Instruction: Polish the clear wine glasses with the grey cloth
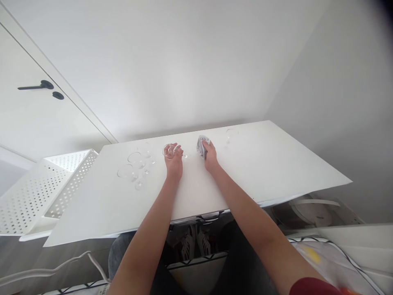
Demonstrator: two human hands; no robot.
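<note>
Head camera: on the person's head, above the near side of the tabletop (260, 168)
Facing: forward and down, towards the far wall (184, 69)
Span: door (18, 114) at left to side wall (344, 110) at right
Closeness: forearms (150, 225) nearest, hands (174, 163) and tabletop farther off

Gray cloth (201, 144) in right fingers (211, 148)

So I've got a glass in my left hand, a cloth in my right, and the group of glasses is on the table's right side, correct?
Not quite: the head view shows the group of glasses on the left side of the table. Your left hand holds a glass and your right hand a cloth.
</note>
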